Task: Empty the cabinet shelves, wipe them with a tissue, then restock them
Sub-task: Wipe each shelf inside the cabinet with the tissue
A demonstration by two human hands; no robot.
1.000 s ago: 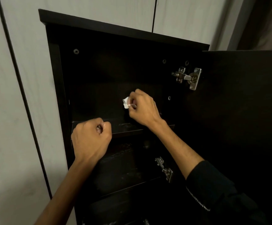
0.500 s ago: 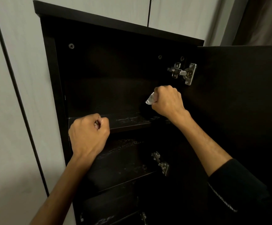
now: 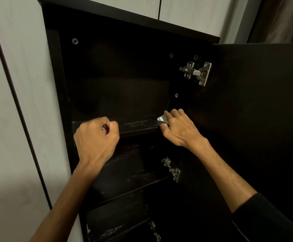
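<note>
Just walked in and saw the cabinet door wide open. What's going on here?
A person is wiping out a dark cabinet. The right hand pinches a small white tissue at the right end of the top shelf, near the side wall. The left hand is a closed fist, holding nothing, in front of that shelf's left end. The visible shelves look bare, with pale scuffs.

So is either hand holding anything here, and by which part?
The right hand pinches a small crumpled tissue at its right end, at the top shelf's right end. The left hand is a fist holding nothing.

Tissue mostly inside right hand
</note>
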